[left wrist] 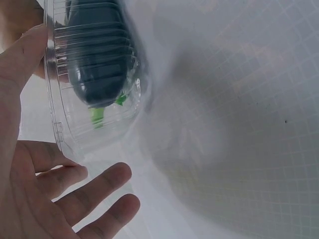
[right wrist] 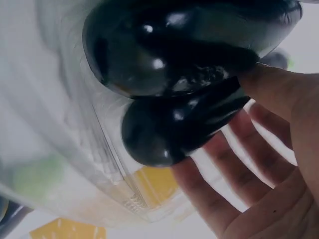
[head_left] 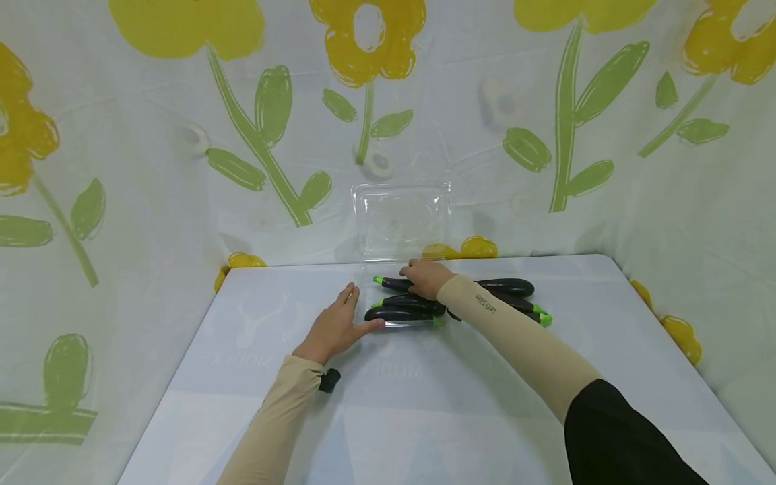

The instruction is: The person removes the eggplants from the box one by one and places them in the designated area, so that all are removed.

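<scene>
A clear plastic clamshell box [head_left: 409,324] holds several dark eggplants with green stem ends, among them a front eggplant [head_left: 397,314]. Its clear lid [head_left: 401,219] stands raised at the back. My left hand [head_left: 336,328] is at the box's left end, thumb along the rim. In the left wrist view its fingers [left wrist: 107,186] are spread, one fingertip touching the rim. Over the back of the box, my right hand [head_left: 427,278] holds a slim eggplant [right wrist: 167,129] between thumb and fingertips. A fatter eggplant [right wrist: 164,50] lies against that one in the right wrist view.
More eggplants [head_left: 509,287] lie on the white table [head_left: 242,377] to the right of the box, partly hidden by the right forearm. Behind the table hangs a white curtain [head_left: 448,121] with yellow flowers and green leaves.
</scene>
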Demonstrator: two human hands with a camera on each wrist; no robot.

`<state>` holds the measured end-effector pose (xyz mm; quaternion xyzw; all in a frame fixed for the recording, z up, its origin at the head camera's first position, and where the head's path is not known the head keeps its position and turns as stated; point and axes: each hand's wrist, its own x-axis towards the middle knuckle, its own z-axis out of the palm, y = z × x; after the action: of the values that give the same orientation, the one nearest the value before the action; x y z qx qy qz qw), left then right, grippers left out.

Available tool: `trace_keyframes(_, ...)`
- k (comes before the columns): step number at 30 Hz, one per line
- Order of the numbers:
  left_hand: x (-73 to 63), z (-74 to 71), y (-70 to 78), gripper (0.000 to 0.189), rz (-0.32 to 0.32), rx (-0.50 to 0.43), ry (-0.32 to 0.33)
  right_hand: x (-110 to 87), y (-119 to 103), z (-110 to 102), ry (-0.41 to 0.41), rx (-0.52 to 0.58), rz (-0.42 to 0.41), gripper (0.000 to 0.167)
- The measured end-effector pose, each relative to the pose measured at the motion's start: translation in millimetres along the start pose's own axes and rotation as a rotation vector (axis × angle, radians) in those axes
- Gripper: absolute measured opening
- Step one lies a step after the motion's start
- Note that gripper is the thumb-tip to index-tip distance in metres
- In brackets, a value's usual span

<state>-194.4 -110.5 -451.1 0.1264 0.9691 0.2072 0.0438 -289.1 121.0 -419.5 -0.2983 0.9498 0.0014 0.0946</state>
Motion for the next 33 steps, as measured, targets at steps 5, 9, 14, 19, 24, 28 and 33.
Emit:
trace_keyframes(5,-0.1,-0.8,1.3,0.109,-0.009,0.006,-0.003,1.4,2.2,0.3,-0.017,0.031,0.008,0.039)
trace_keyframes(9,-0.3,-1.1,1.8,0.109,-0.01,0.008,0.0,2.1,2.9,0.4,-0.017,0.034,0.003,0.038)
trace_keyframes(14,-0.3,-1.0,2.4,0.107,-0.008,-0.003,0.008,1.1,2.1,0.2,-0.028,0.028,0.006,0.038)
trace_keyframes(19,-0.4,-0.9,2.6,0.108,-0.007,0.0,0.009,-2.3,0.1,-1.2,-0.013,0.028,-0.007,0.037)
trace_keyframes(24,-0.3,-0.8,2.1,0.109,-0.008,-0.002,0.004,-3.3,-0.7,-0.8,0.005,0.024,-0.016,0.036)
trace_keyframes(28,-0.1,-0.9,1.2,0.108,-0.003,-0.007,0.003,-1.9,-0.1,0.1,0.014,0.016,-0.026,0.036)
trace_keyframes(33,1.0,0.2,-0.9,0.107,0.013,-0.006,0.01,-0.2,2.0,-2.5,0.011,0.02,-0.052,0.036)
